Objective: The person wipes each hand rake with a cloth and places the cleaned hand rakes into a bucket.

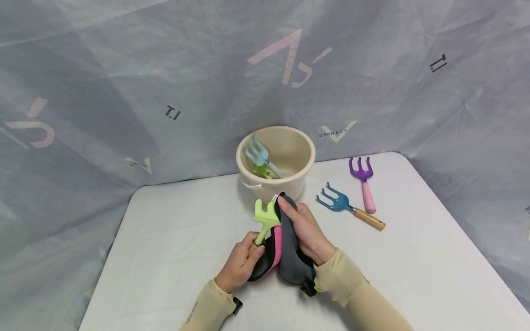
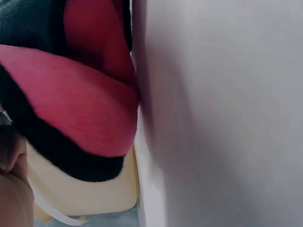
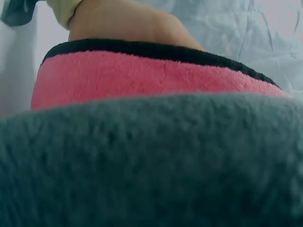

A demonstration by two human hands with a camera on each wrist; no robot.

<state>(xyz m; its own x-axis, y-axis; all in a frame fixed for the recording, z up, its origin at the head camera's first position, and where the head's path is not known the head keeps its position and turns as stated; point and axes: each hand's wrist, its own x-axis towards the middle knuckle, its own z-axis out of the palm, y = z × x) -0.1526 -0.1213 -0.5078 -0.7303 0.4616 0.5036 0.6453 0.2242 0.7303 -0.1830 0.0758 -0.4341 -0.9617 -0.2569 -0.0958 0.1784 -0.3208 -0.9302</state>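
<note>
In the head view, my left hand (image 1: 237, 265) grips the wooden handle of a lime-green hand fork (image 1: 267, 219), its tines pointing up and away from me. A grey and pink cloth (image 1: 290, 261) with black edging hangs folded between my hands, its left part overlapping my left fingers. My right hand (image 1: 308, 230) holds the grey side near its top, thumb on the front. Pink cloth (image 2: 90, 109) fills much of the left wrist view, with black trim along its lower edge. Close up in the right wrist view, the grey cloth (image 3: 151, 161) hides most of what lies behind.
Just beyond my hands stands a cream bucket (image 1: 285, 185) with a light blue hand fork (image 1: 259, 155) and a green piece (image 1: 262, 171) inside. To its right on the white table (image 1: 178, 230) lie a blue fork (image 1: 342, 202) with a wooden handle and a purple fork (image 1: 362, 174).
</note>
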